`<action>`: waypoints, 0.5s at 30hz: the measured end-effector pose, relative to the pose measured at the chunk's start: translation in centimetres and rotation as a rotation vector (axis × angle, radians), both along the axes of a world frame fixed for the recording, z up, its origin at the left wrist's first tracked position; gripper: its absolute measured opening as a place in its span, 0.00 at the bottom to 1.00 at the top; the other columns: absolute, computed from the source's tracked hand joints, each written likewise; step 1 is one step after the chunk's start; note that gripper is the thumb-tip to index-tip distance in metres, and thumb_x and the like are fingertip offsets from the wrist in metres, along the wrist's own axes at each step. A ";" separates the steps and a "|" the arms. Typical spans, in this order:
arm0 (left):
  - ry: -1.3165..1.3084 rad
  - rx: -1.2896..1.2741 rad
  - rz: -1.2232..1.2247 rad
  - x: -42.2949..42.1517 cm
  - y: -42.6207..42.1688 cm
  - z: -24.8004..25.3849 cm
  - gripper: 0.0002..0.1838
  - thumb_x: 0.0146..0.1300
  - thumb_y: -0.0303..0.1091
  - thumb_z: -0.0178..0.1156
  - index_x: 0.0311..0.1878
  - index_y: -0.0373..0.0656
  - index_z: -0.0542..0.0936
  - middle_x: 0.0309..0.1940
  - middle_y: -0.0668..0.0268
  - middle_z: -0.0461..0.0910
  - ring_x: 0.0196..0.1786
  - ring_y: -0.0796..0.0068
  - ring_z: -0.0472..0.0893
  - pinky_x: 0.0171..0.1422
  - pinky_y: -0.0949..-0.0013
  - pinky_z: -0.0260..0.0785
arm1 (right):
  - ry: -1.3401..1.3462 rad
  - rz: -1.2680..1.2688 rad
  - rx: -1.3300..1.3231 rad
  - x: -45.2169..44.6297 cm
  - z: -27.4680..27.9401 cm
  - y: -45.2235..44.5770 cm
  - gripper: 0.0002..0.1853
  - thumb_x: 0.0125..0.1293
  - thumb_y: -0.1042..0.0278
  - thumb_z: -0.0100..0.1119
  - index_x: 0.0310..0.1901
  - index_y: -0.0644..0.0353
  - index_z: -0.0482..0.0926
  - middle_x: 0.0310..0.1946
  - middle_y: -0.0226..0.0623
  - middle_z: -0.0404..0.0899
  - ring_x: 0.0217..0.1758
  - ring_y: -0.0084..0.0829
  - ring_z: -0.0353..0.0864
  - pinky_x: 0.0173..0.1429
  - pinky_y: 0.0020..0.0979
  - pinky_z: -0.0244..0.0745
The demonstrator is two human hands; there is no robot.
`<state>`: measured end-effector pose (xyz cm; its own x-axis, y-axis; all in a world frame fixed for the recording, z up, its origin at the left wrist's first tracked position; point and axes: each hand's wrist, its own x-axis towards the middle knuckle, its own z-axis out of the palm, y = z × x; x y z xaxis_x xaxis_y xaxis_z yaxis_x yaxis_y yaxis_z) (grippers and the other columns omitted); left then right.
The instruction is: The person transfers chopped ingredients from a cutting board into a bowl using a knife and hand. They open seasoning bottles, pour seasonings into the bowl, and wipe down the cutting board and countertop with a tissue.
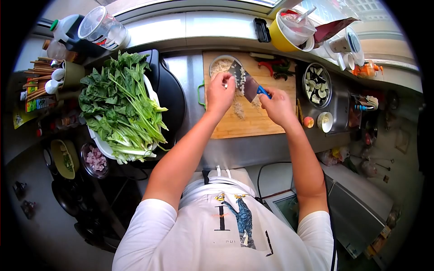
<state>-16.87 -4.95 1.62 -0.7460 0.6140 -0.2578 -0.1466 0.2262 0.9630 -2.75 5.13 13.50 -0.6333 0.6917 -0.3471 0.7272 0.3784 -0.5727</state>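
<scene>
My right hand (pixel 278 107) grips the blue handle of a cleaver (pixel 249 90). Pale chopped bits cling to the blade, which is tilted beside a round bowl (pixel 211 64) of pale shreds. My left hand (pixel 220 95) is at the bowl's near side, close to the blade, its fingers curled together; whatever they may hold is hidden. Beneath both hands lies a wooden cutting board (pixel 262 124) with a green handle. Small heaps of pale chopped bits (pixel 238 109) lie on it. Red and green peppers (pixel 273 68) rest at its far right.
Leafy greens (pixel 122 99) overflow a white basin on the left, above a bowl of diced pinkish meat (pixel 96 161). To the right stand a plate of cut eggplant (pixel 318 86) and a small white bowl (pixel 325 122). A yellow bucket (pixel 281 34) is on the windowsill.
</scene>
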 end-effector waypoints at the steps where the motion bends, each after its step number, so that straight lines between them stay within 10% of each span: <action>1: 0.306 0.064 0.018 -0.4 0.6 0.5 0.09 0.67 0.33 0.63 0.44 0.38 0.82 0.42 0.61 0.82 0.44 0.68 0.81 0.52 0.66 0.73 | 0.001 0.000 -0.001 -0.1 0.0 -0.2 0.17 0.66 0.62 0.56 0.47 0.66 0.83 0.22 0.37 0.80 0.26 0.27 0.79 0.35 0.32 0.74; 4: 0.619 0.135 0.015 -0.8 2.2 1.5 0.11 0.63 0.35 0.64 0.46 0.42 0.80 0.47 0.57 0.78 0.54 0.51 0.75 0.60 0.54 0.68 | -0.002 -0.098 -0.116 -0.4 0.0 -0.5 0.16 0.65 0.60 0.57 0.43 0.66 0.83 0.30 0.50 0.82 0.35 0.46 0.82 0.44 0.39 0.75; 15: 0.842 0.105 -0.069 -1.1 4.4 0.4 0.08 0.65 0.35 0.62 0.43 0.44 0.78 0.47 0.59 0.78 0.54 0.53 0.75 0.60 0.54 0.67 | 0.113 -0.160 -0.262 -1.3 1.2 0.0 0.14 0.65 0.64 0.57 0.42 0.67 0.83 0.20 0.32 0.75 0.23 0.23 0.71 0.32 0.31 0.69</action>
<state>-18.01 -0.59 1.98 -0.6235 0.6548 0.4272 0.6389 0.1117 0.7612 -4.00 5.14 14.75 -0.5684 0.6818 -0.4606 0.6921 0.0935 -0.7157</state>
